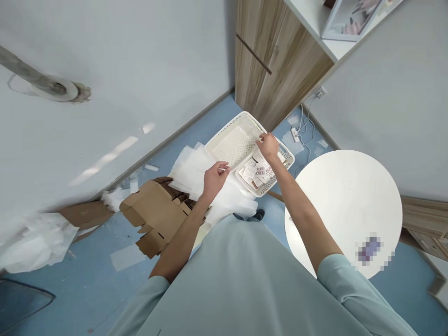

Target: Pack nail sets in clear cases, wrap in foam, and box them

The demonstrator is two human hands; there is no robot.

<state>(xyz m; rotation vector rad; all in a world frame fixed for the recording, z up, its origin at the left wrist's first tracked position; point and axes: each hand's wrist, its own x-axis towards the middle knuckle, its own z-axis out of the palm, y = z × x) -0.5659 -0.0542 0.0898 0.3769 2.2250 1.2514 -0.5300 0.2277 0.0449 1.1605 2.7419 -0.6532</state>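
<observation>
An off-white perforated plastic basket (pixel 214 143) is in front of me, its latticed bottom largely bare. A second basket (pixel 290 161) adjoins it on the right and holds small white packets (pixel 259 171), some with rows of purplish oval pieces. My left hand (pixel 214 181) is at the near edge of the first basket, its fingers bent and the thumb apart from the index finger, with nothing visible between them. Above the border between the baskets, my right hand (pixel 269 146) has its fingers curled in. What they may hold is too small to make out.
Flattened brown cardboard boxes (pixel 157 210) and white sheeting (pixel 191 170) lie at the left. A round white table (pixel 346 196) stands at the right, with a blurred object on it. Behind are a wooden cabinet (pixel 269 56) and a power strip (pixel 295 135) with cables.
</observation>
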